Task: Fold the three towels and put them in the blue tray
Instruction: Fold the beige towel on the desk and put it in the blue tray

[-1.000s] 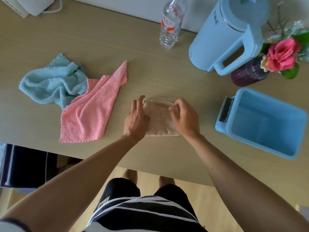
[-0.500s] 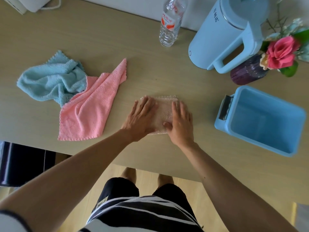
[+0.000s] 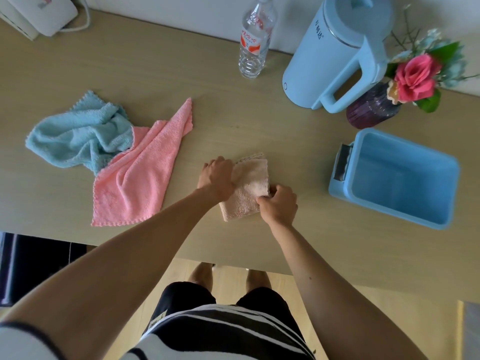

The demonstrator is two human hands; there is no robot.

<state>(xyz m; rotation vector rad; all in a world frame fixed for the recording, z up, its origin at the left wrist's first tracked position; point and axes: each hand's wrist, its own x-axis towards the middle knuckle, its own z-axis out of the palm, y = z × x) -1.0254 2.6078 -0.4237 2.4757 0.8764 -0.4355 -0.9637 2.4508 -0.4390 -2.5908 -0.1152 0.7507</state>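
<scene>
Two hands flank the beige towel (image 3: pixel 249 188); left hand (image 3: pixel 217 178) grips it; right hand (image 3: pixel 279 205) pinches it.

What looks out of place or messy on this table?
Nothing is spilled or broken. Only the blue towel looks messy: it lies crumpled at the left of the table, overlapping the edge of the unfolded pink towel. The left hand and right hand hold the beige towel, mid-fold.

Left hand (image 3: pixel 217 175) and right hand (image 3: pixel 281 204), flat before, now grip edges of the beige towel (image 3: pixel 250 189).
</scene>
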